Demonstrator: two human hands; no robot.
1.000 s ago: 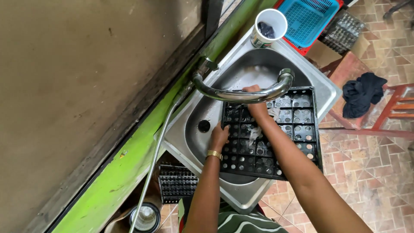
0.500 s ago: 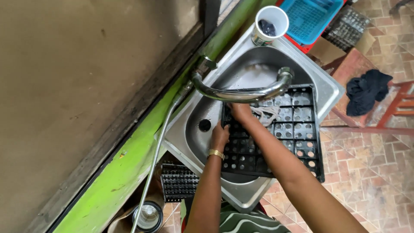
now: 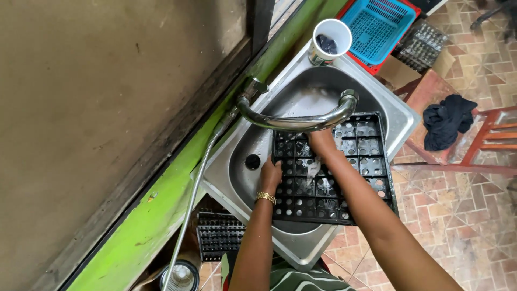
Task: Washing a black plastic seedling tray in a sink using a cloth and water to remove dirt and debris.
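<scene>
A black plastic grid tray (image 3: 355,161) with many square cells lies across the steel sink (image 3: 280,102). My left hand (image 3: 271,175), with a gold bracelet at the wrist, grips the tray's left edge. My right hand (image 3: 321,144) is on the tray's middle cells under the curved steel tap (image 3: 296,121), fingers closed on a small pale scrubbing pad (image 3: 313,168). Part of the hand is hidden by the tap spout.
A white cup (image 3: 329,40) stands on the sink's far corner. Behind it are a blue basket (image 3: 382,24) in a red one and another dark tray (image 3: 423,43). A second black grid tray (image 3: 218,234) lies below the sink. A dark cloth (image 3: 449,118) hangs on a wooden frame at right.
My right hand has slid down and left across the tray, from its upper cells toward the middle. My left hand keeps its hold on the edge.
</scene>
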